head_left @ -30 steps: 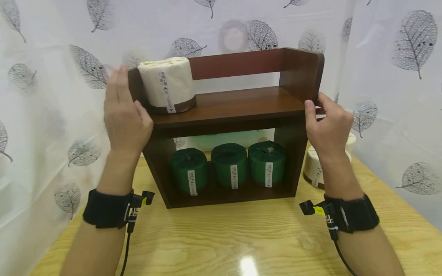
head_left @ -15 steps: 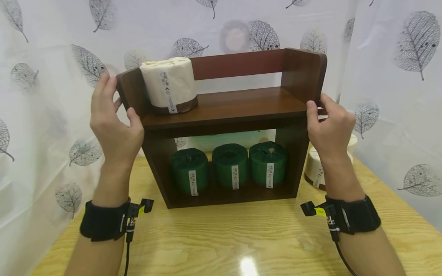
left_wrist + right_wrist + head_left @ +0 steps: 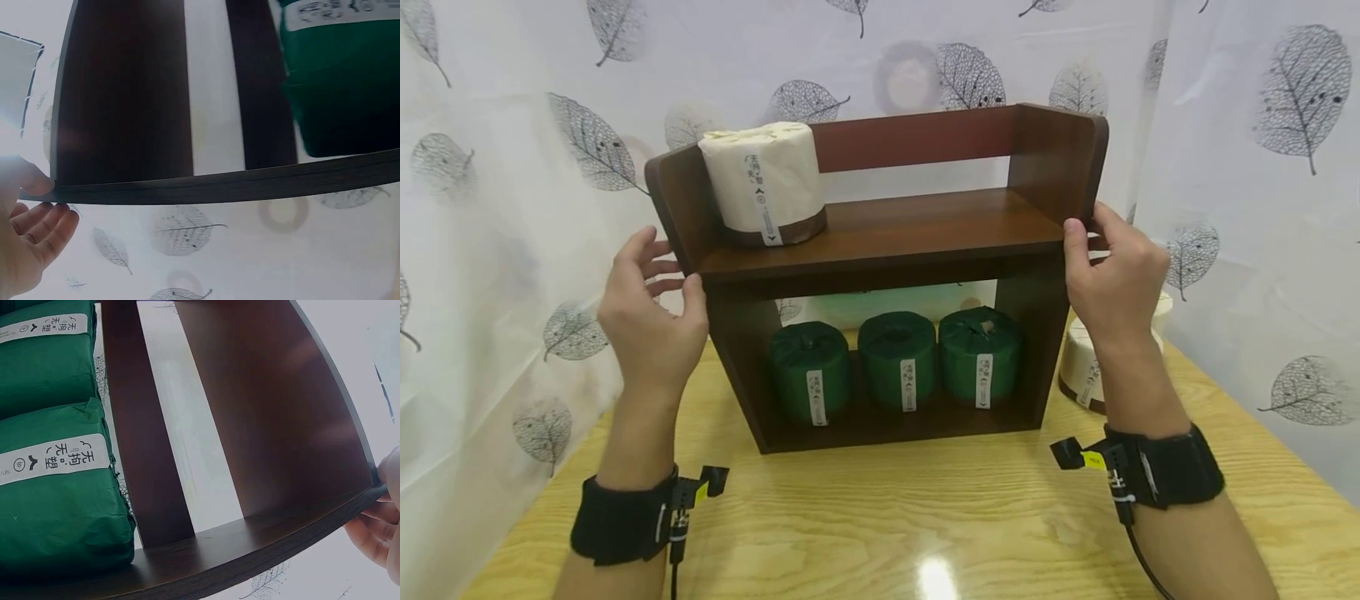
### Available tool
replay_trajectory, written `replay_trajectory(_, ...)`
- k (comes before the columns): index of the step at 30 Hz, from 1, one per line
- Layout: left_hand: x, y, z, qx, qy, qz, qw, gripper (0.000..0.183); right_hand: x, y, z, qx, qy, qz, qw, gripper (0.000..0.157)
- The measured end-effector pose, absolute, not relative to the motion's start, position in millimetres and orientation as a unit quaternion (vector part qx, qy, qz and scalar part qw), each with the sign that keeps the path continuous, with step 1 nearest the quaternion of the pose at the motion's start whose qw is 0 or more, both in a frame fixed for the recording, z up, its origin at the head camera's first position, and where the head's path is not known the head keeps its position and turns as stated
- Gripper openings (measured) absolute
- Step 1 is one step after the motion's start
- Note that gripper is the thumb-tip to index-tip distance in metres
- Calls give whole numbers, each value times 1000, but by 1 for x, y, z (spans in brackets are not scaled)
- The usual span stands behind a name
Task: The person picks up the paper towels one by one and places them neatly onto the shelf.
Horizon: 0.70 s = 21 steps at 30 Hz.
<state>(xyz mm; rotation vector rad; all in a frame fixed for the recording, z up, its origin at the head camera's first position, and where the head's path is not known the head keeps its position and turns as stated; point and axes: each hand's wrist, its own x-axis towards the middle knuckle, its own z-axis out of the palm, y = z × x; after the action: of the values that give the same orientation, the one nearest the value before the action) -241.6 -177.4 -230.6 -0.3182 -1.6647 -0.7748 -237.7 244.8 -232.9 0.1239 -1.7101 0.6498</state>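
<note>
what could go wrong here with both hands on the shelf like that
If the left hand and right hand lift unevenly, the shelf might tip, and the top roll, standing loose at its left end, could slide off the open front.
A forward tilt could also spill the three green rolls, with no front lip visible to stop them.
Shifting right might knock the cream rolls close beside it.

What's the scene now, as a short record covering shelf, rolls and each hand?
Shelf: dark brown, two levels, standing on table
Above: one white roll, left end
Below: three green rolls in a row
Right of shelf: other white rolls, partly hidden
Left hand: holds shelf's left edge
Right hand: holds its right edge
</note>
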Motion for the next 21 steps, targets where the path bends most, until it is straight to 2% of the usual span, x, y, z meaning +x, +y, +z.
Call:
replay_trajectory(5,-231,-171,-236,-150,-718,-341,589,41,-239,244,-235,59,-739,274,612,26)
replay_trajectory(14,-244,-182,-251,-159,-756,-305,558,50,-235,244,-232,63,-743,259,614,28)
replay_trajectory(21,-247,-185,-258,-126,-801,-270,520,40,-230,244,-225,47,-781,273,560,27)
